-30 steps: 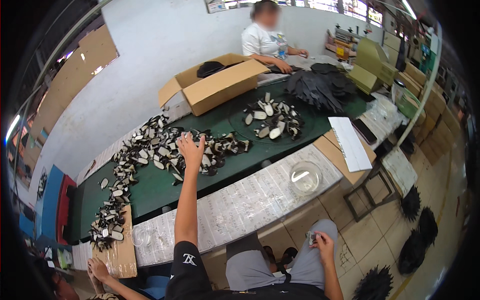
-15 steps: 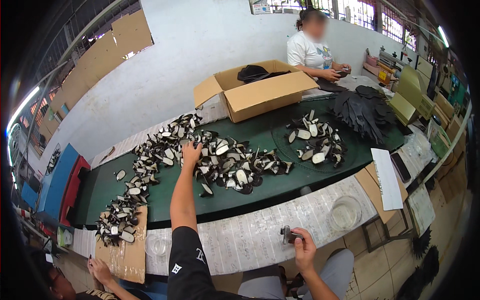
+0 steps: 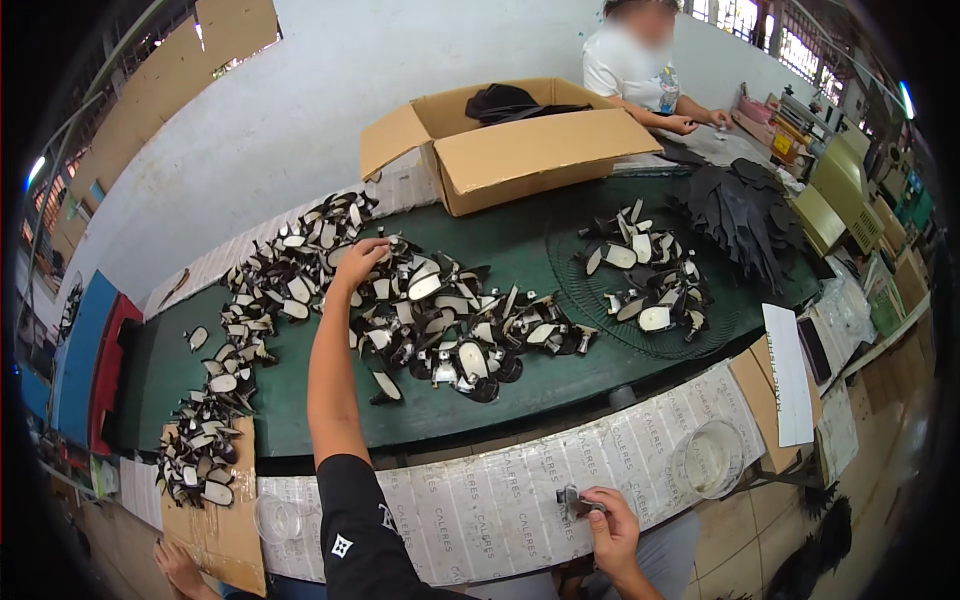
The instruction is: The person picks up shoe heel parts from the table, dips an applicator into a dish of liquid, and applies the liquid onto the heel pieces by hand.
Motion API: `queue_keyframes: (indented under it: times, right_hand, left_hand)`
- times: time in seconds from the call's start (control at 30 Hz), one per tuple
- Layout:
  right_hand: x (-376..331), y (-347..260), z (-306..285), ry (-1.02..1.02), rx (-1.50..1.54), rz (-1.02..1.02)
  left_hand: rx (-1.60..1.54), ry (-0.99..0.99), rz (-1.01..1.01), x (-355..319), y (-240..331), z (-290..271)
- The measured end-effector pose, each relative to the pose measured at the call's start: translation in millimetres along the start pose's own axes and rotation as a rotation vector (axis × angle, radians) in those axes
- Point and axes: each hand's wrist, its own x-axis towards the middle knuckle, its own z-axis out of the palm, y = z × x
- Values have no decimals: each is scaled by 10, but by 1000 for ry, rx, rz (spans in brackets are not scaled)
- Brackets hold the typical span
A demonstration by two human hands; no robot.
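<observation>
Green bench (image 3: pixel 520 225) bearing a long heap of black pieces with pale oval faces (image 3: pixel 423 282). The left hand (image 3: pixel 362 262) reaches across to the middle of this heap; its fingers are bent and partly curled among the pieces, and whether they grip one cannot be told. The right hand (image 3: pixel 614 528) is over the paper-covered ledge (image 3: pixel 520 490) on the near side, thumb and fingers closed in a pinch on a small dark grey piece (image 3: pixel 572 500). A smaller group of similar pieces (image 3: pixel 655 318) lies apart, to the right. The step in hand appears to be picking from the heap while one piece is held ready. The next move would call for a fingertip pinch that frees a single piece without dragging its tangled neighbours along.
</observation>
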Motion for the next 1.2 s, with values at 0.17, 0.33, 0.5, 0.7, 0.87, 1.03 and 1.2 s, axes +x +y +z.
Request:
queue_keyframes:
  times: [0.17, 0.33, 0.5, 0.7, 0.87, 1.03, 1.2]
  right_hand:
    - [53, -37, -2, 1, 14, 41]
    - [54, -73, -23, -37, 19, -5]
    - [49, -86, -40, -40, 8, -35]
    - [65, -110, -22, -42, -4, -44]
    - [75, -68, -42, -48, -46, -99]
    - [58, -159, -84, -68, -41, -58]
    - [42, -166, -72, -77, 3, -19]
  left_hand:
    - [117, -49, 27, -168, 345, 275]
    - [245, -34, 39, -389, 553, 221]
    - [66, -99, 88, -500, 734, 273]
    - [-151, -158, 58, -612, 807, 276]
    - [-120, -110, 111, -822, 923, 347]
    - [-24, -119, 112, -953, 1078, 370]
    - [-3, -65, 95, -1067, 1128, 395]
